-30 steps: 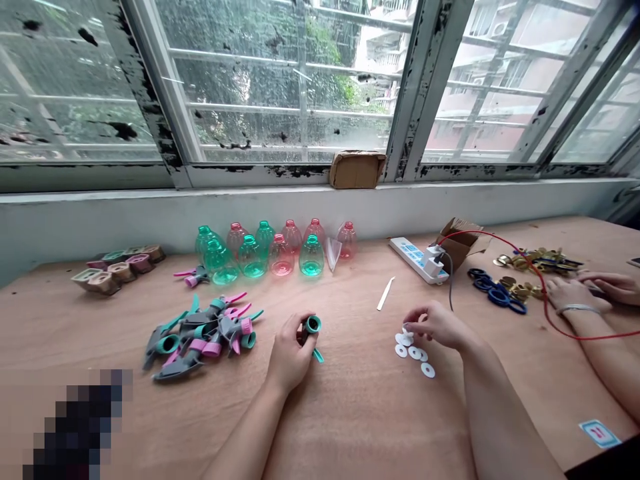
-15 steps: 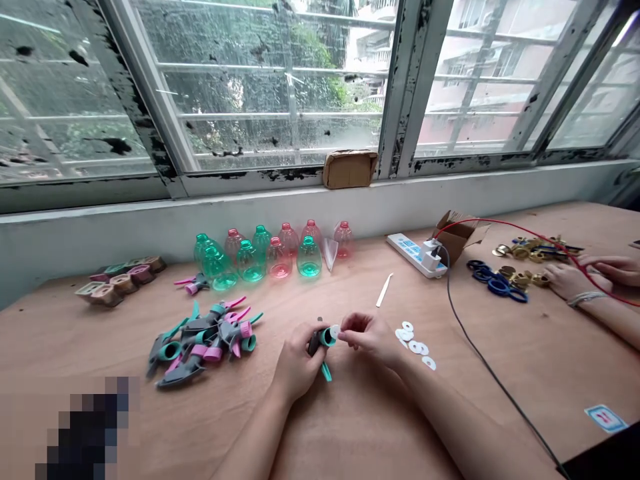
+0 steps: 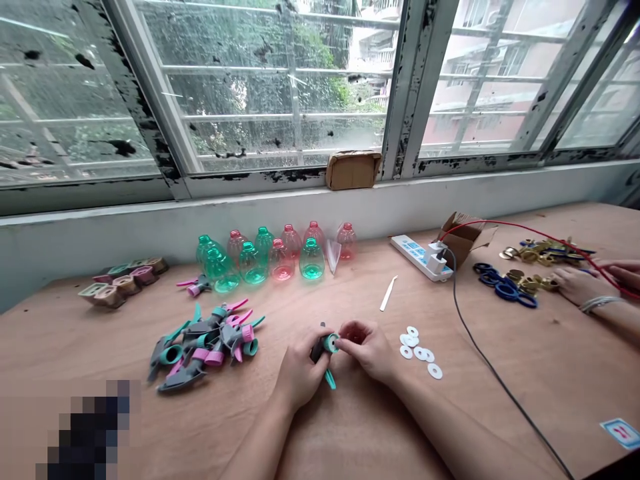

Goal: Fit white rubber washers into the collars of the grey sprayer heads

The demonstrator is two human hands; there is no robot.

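Fingers of the left hand [image 3: 306, 350] clenched round a grey trigger sprayer head [image 3: 319, 352], its teal collar [image 3: 330, 343] facing right and its teal trigger [image 3: 329, 380] pointing down. Fingers of the right hand [image 3: 351, 335] bunched against the collar mouth; whether they pinch anything cannot be told, the contact being hidden. Sprayer head held low over the middle of the table [image 3: 575, 393], toward the near edge. Judged step: seating a white washer in the collar. Next move appears to call for even pressure until it lies flat. Loose white washers [image 3: 435, 371] lie just right of the hands. Heap of sprayer heads [image 3: 205, 340] to the left; row of teal and pink bottles [image 3: 313, 261] toward the far edge. Co-worker's hands [image 3: 580, 285] at the right edge, beside blue rings [image 3: 505, 291].
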